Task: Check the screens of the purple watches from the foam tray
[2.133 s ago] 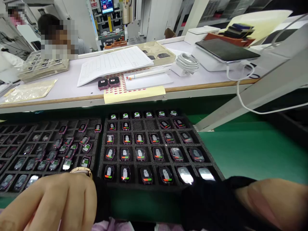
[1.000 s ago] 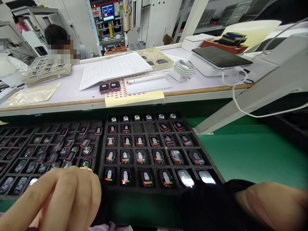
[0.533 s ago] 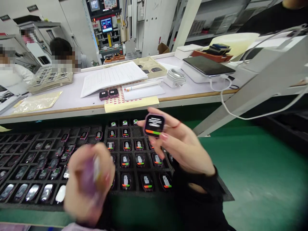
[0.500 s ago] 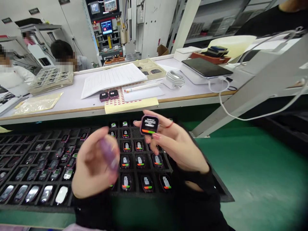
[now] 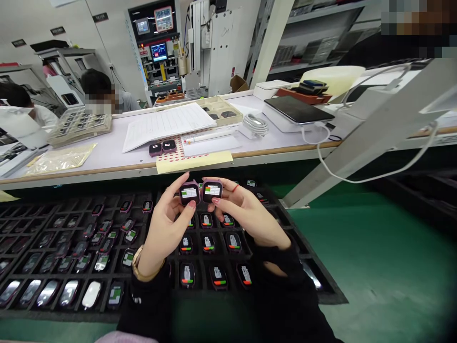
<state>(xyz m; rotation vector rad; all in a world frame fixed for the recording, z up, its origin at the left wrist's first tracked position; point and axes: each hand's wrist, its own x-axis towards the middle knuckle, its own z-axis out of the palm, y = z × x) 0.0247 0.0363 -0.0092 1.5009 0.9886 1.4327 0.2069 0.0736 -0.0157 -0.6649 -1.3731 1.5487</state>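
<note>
My left hand (image 5: 170, 216) pinches a purple-framed smartwatch body (image 5: 189, 193), its lit screen showing white and green blocks. In my right hand (image 5: 239, 205) is a second purple smartwatch body (image 5: 212, 191), with white, green and a bit of orange on its display. The two watches are side by side with screens facing me; whether they touch I cannot tell. Both are above a black foam tray (image 5: 228, 278) whose compartments hold more watches, such as one lit watch (image 5: 208, 243) with an orange-green bar. My wrists partly hide the tray.
Another black tray (image 5: 21, 307) of watches lies at left. Behind runs a white bench (image 5: 135, 159) carrying papers (image 5: 167, 125), two purple watches (image 5: 162, 147), a coiled white cable (image 5: 255, 125) and a tablet (image 5: 298, 109). A slanted metal post (image 5: 342, 152) stands at right. People sit beyond the bench.
My left hand has moved up and right, bringing its watch next to the right one. Both watch screens now show block patterns; the right one showed text lines and a coloured bar before.
</note>
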